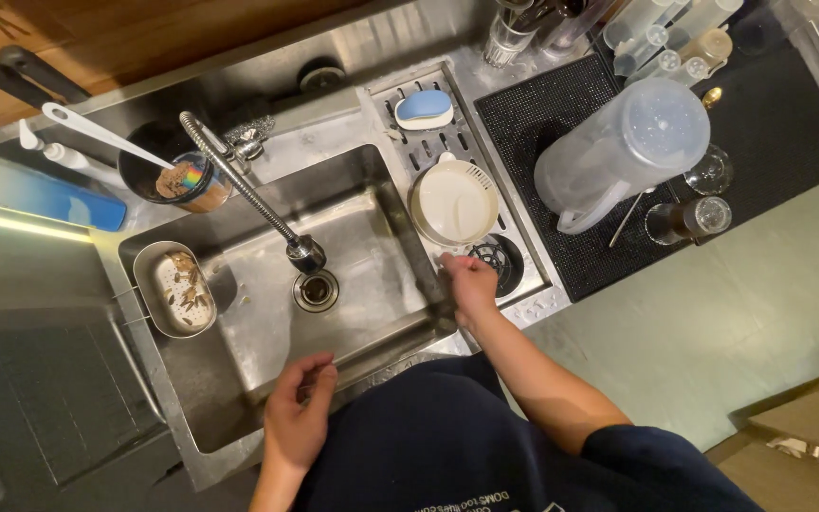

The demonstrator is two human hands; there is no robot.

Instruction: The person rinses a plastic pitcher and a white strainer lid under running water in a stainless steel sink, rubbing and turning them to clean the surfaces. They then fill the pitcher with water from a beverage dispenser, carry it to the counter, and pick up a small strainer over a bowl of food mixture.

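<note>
I look straight down on a steel sink (pixel 239 398) with a spring-neck tap (pixel 248 194) and a drain (pixel 316 290). My right hand (pixel 468 283) rests at the sink's right rim, fingers curled by the edge of a white round strainer bowl (pixel 454 201) and a dark round opening (pixel 500 261) in the slotted drainboard. Whether it grips anything I cannot tell. My left hand (pixel 298 417) hovers over the sink's front edge, fingers loosely apart and holding nothing.
A small steel scrap basket (pixel 177 289) hangs at the sink's left. A blue sponge in a white dish (pixel 424 109) lies on the drainboard. On the black mat (pixel 533 123) stand a clear plastic jug (pixel 627 147), glasses (pixel 703 213) and bottles (pixel 675 33).
</note>
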